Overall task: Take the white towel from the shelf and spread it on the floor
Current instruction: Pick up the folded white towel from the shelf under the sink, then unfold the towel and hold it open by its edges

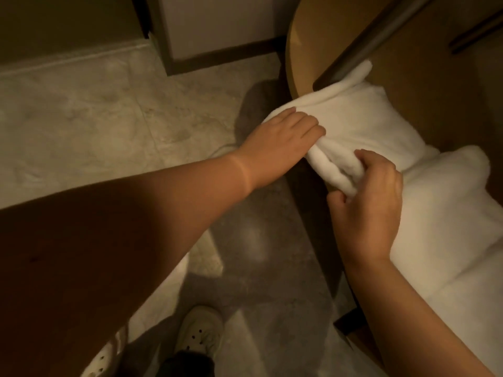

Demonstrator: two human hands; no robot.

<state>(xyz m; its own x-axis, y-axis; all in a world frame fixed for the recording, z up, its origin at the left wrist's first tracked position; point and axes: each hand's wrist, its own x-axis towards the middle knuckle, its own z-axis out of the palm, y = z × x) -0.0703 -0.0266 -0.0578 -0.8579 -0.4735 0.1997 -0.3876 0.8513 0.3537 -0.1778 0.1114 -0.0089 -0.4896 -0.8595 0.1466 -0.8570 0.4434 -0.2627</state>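
Observation:
A folded white towel (pixel 362 118) lies on a wooden shelf (pixel 424 85) at the right, its near edge hanging over the shelf's front. My left hand (pixel 280 142) rests on the towel's left corner with fingers curled over the cloth. My right hand (pixel 367 202) pinches the bunched front edge of the same towel between thumb and fingers. A second folded white towel (pixel 449 227) lies beside it, closer to me, partly under my right wrist.
A dark metal bar (pixel 367 42) slants over the shelf just above the towel. The pale tiled floor (pixel 109 118) stretches to the left, with a baseboard and a door frame (pixel 163 36) behind. My light shoes (pixel 198 333) stand at the bottom.

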